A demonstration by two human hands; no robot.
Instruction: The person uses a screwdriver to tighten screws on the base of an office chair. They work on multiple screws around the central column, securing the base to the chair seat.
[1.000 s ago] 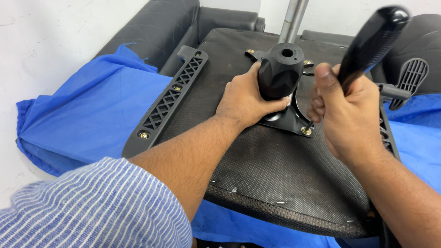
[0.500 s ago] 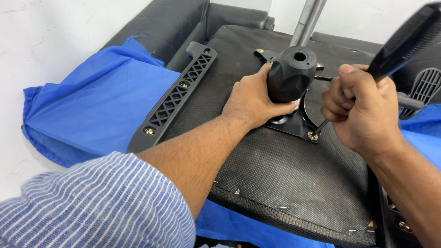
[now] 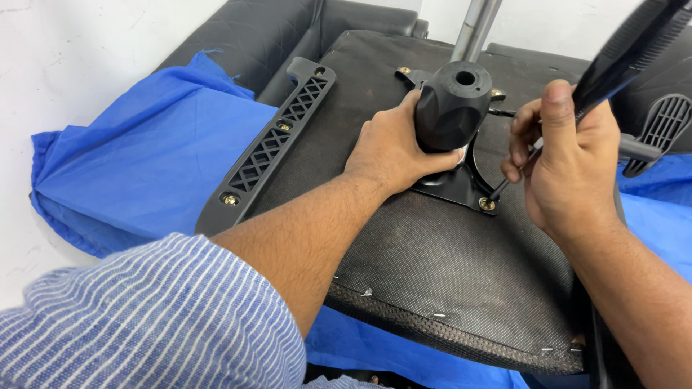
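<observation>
A white wall [image 3: 86, 57] is filling the left side and the top right, its paint looking scuffed and faintly mottled low on the left. A crumpled blue cloth [image 3: 144, 166] is lying spread against that wall, its creased folds bunching at the left edge, and it is showing again along the bottom and right. Black quilted cushions [image 3: 252, 39] are sitting behind it against the wall. Soft, even light is falling across everything, casting only faint shadows.
</observation>
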